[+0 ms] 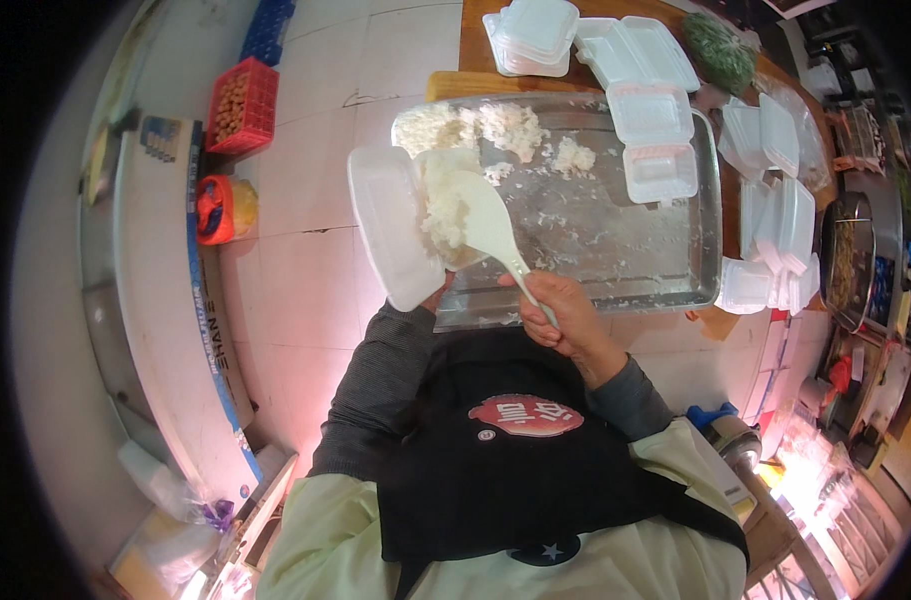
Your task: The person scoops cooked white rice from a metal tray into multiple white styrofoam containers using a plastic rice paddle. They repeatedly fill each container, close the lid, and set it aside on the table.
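Note:
My right hand (564,311) grips the handle of a pale plastic rice paddle (490,217). The paddle's blade rests against cooked white rice (446,214) inside an open white foam takeout box (397,225). From below, my left hand (439,294) holds that box, and most of the hand is hidden behind it. The box is over the left side of a large metal tray (598,262). Heaps of rice (511,129) lie along the tray's far left part, with loose grains scattered over its bottom. An open foam box (650,112) overlaps the tray's right side.
Stacked foam boxes (534,34) and another open box (635,52) are at the back. More boxes (778,217) stand right of the tray, near a bag of greens (718,51). On the left are a red crate (241,105) and an orange container (215,210) on the tiled floor (313,180).

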`<state>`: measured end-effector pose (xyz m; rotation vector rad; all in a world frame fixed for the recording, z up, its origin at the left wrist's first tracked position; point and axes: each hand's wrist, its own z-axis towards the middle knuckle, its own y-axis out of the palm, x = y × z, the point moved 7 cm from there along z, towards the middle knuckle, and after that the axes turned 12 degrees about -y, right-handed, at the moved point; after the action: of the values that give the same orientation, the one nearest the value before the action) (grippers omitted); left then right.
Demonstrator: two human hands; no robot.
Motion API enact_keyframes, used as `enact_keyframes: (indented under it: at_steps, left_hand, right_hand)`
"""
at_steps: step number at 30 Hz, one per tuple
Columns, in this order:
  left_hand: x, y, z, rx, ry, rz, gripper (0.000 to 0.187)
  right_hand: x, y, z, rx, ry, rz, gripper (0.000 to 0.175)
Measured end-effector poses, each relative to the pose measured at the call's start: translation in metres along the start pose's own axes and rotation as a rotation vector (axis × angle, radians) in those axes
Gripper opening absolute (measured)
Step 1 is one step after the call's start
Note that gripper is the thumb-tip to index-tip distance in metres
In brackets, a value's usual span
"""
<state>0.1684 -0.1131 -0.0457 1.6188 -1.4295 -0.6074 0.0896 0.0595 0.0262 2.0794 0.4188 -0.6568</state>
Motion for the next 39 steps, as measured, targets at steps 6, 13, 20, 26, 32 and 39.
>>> enact_keyframes:
  at_steps: [6,13,20,26,32,39]
  left_hand:
    - [0.008,0.008,0.004,-0.033,-0.003,0.025,0.062]
    - [0.007,0.011,-0.012,-0.027,-0.013,0.045,0.062]
    - [-0.004,0.017,-0.037,0.000,-0.041,0.129,0.063]
    - [-0.011,0.042,-0.042,-0.049,-0.062,0.320,0.063]
    - [-0.035,0.075,-0.019,-0.003,-0.158,0.410,0.081]
    - [-0.038,0.094,-0.017,0.059,-0.043,0.655,0.079]
  right_hand:
    - [-0.016,-0.057,-0.002,0.212,-0.306,-0.418,0.028]
    - [-0.030,-0.045,-0.006,0.275,-0.695,-1.740,0.034]
    - [-0.005,-0.016,0.053,-0.041,-0.406,0.280,0.053]
    - [-0.013,-0.001,0.053,-0.137,-0.334,0.688,0.054]
    - [-0.033,0.012,0.044,0.017,-0.387,0.379,0.056]
    - [-0.045,0.020,0.029,0.201,-0.373,0.118,0.052]
